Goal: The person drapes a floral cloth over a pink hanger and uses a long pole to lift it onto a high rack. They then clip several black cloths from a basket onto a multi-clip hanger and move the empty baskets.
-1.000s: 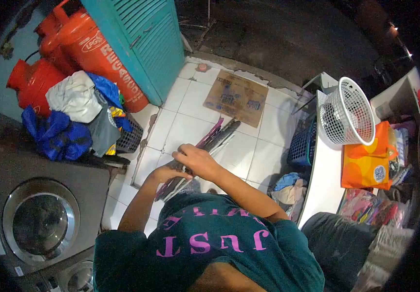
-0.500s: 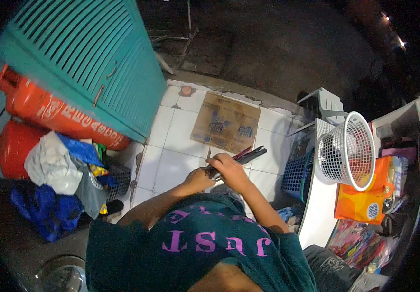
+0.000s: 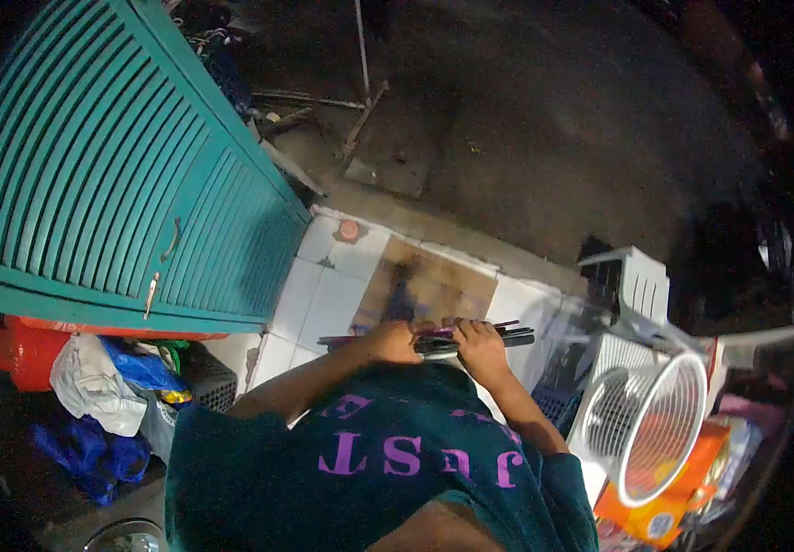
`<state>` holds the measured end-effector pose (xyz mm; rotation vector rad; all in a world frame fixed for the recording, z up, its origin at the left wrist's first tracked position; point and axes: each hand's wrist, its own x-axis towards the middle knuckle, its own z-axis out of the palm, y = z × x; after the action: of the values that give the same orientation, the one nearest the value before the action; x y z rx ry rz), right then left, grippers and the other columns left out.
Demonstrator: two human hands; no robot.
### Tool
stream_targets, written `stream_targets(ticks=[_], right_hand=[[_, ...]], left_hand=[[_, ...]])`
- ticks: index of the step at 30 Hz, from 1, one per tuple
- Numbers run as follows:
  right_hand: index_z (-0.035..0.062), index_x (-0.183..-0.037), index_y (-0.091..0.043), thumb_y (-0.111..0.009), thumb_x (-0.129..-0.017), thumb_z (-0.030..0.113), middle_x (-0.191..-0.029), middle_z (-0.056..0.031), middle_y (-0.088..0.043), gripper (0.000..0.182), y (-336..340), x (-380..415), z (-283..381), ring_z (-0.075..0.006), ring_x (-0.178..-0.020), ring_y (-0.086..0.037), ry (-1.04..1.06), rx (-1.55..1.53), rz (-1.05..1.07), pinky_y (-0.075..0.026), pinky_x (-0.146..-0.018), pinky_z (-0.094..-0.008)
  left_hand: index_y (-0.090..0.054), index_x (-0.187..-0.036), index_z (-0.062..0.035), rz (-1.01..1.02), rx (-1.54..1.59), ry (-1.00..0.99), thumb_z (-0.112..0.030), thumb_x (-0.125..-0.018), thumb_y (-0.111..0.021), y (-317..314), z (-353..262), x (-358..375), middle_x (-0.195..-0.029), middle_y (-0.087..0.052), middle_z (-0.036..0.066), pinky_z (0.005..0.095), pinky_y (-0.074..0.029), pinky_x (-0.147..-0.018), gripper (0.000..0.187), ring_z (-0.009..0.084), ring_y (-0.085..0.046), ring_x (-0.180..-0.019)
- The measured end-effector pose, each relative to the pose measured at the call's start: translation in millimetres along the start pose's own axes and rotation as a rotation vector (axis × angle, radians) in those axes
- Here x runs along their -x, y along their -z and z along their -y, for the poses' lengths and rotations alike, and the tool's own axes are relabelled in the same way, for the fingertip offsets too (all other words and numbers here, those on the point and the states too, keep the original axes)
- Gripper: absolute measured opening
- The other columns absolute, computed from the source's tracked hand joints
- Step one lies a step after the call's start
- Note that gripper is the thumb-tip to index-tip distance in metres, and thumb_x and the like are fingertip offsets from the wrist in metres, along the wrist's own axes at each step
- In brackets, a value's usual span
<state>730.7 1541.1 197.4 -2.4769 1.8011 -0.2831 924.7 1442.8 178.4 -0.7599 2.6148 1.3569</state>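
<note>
Level in front of my waist lies a bundle of thin dark rods (image 3: 518, 338), black with some maroon or pink ones; their exact kind is not clear. My left hand (image 3: 397, 343) is closed around its left part. On the right part, my right hand (image 3: 480, 350) grips with the fingers bent over the top. The bundle's ends stick out past both hands. Beneath, a flat piece of brown cardboard (image 3: 429, 285) lies on the white tiled floor (image 3: 309, 308), partly covered by my hands.
A green louvered door (image 3: 93, 156) stands on the left, with a red gas cylinder (image 3: 24, 354) and a pile of bags (image 3: 98, 386) below. To the right are a white lattice basket (image 3: 650, 428), an orange bag (image 3: 682, 488) and a white plastic chair (image 3: 631, 285). Dark ground lies beyond the tiles.
The bundle has turned from slanting up and right to nearly level. My hands have moved farther apart along it. The camera view has shifted, showing more of the door and dark ground.
</note>
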Motion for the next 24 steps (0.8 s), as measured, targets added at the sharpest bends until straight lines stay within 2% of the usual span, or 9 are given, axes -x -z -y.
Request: stream_targets(ticks=[5, 9, 11, 13, 15, 16, 19, 23, 24], right_hand=[[0.0027, -0.082, -0.057, -0.054, -0.065, 0.012, -0.083, -0.0095, -0.058, 0.02, -10, -99, -83, -0.0237, -0.077, -0.057, 0.253, -0.073, 0.115, -0.044, -0.071, -0.0334], [0.0051, -0.108, -0.05, -0.061, -0.066, 0.015, -0.114, -0.0139, -0.048, 0.045, 1, -208, -109, -0.0284, -0.109, -0.044, 0.285, 0.016, 0.091, -0.029, -0.093, -0.0473], [0.0036, -0.115, -0.046, -0.065, -0.067, 0.016, -0.121, -0.0161, -0.042, 0.053, 45, -275, -97, -0.0327, -0.113, -0.038, 0.225, -0.024, -0.098, -0.028, -0.095, -0.0465], [0.0039, -0.118, -0.044, -0.063, -0.07, 0.016, -0.12, -0.0167, -0.042, 0.053, 27, -326, -108, -0.033, -0.112, -0.039, 0.127, -0.232, -0.244, -0.029, -0.095, -0.0456], [0.0041, -0.12, -0.041, -0.06, -0.074, 0.015, -0.117, -0.0185, -0.042, 0.051, 0, -373, -124, -0.0333, -0.11, -0.042, -0.026, -0.656, -0.453, -0.033, -0.092, -0.0422], [0.0038, -0.121, -0.041, -0.058, -0.076, 0.013, -0.118, -0.0179, -0.043, 0.048, -22, -401, -132, -0.0323, -0.109, -0.042, -0.142, -1.016, -0.33, -0.034, -0.091, -0.0409], [0.0035, -0.121, -0.042, -0.054, -0.08, 0.011, -0.119, -0.0161, -0.043, 0.043, -27, -474, -141, -0.0289, -0.109, -0.043, -0.287, -1.65, -0.111, -0.036, -0.091, -0.0385], [0.0045, -0.12, -0.043, -0.053, -0.082, 0.007, -0.118, -0.0149, -0.044, 0.04, -21, -546, -137, -0.0231, -0.107, -0.046, -0.299, -1.875, -0.092, -0.038, -0.09, -0.037], [0.0052, -0.12, -0.043, -0.053, -0.082, 0.006, -0.117, -0.015, -0.045, 0.039, -15, -561, -135, -0.0219, -0.105, -0.047, -0.291, -1.985, -0.061, -0.04, -0.089, -0.0369]], left_hand=[[-0.046, -0.114, -0.0144, -0.098, 0.015, 0.107, -0.036, -0.066, -0.062, 57, 16, -59, -0.09, -0.061, 0.018, 0.0421, -0.047, -0.074, 0.055, 0.034, -0.059, -0.083], [-0.046, -0.114, -0.0151, -0.18, -0.103, 0.264, -0.034, -0.069, -0.062, 107, 72, -84, -0.099, -0.058, 0.016, 0.0407, -0.047, -0.076, 0.051, 0.0322, -0.058, -0.088], [-0.048, -0.115, -0.0147, -0.461, 0.004, 0.321, -0.03, -0.071, -0.062, 139, 100, -92, -0.102, -0.057, 0.015, 0.0385, -0.046, -0.077, 0.049, 0.029, -0.057, -0.091], [-0.049, -0.116, -0.0136, -0.871, 0.101, -0.016, -0.026, -0.072, -0.062, 190, 124, -93, -0.102, -0.057, 0.013, 0.0375, -0.046, -0.079, 0.047, 0.0274, -0.057, -0.092], [-0.049, -0.116, -0.0104, -1.043, -0.677, 0.143, -0.025, -0.075, -0.061, 228, 163, -111, -0.099, -0.057, 0.014, 0.035, -0.045, -0.081, 0.045, 0.025, -0.055, -0.094], [-0.048, -0.116, -0.0083, -1.214, 0.043, 0.038, -0.024, -0.078, -0.058, 250, 170, -122, -0.099, -0.057, 0.014, 0.0338, -0.044, -0.082, 0.042, 0.0232, -0.055, -0.095], [-0.05, -0.113, -0.0037, -1.134, 0.492, 0.36, -0.005, -0.075, -0.057, 323, 181, -143, -0.109, -0.055, 0.014, 0.0353, -0.038, -0.091, 0.038, 0.0282, -0.05, -0.104], [-0.048, -0.115, -0.0044, -1.235, 0.803, -0.071, -0.011, -0.082, -0.05, 361, 211, -193, -0.107, -0.056, 0.014, 0.0299, -0.039, -0.089, 0.034, 0.0246, -0.049, -0.107], [-0.047, -0.115, -0.0037, -1.149, 0.756, 0.092, -0.012, -0.083, -0.048, 377, 193, -192, -0.104, -0.057, 0.013, 0.0305, -0.041, -0.084, 0.032, 0.0248, -0.051, -0.1]])
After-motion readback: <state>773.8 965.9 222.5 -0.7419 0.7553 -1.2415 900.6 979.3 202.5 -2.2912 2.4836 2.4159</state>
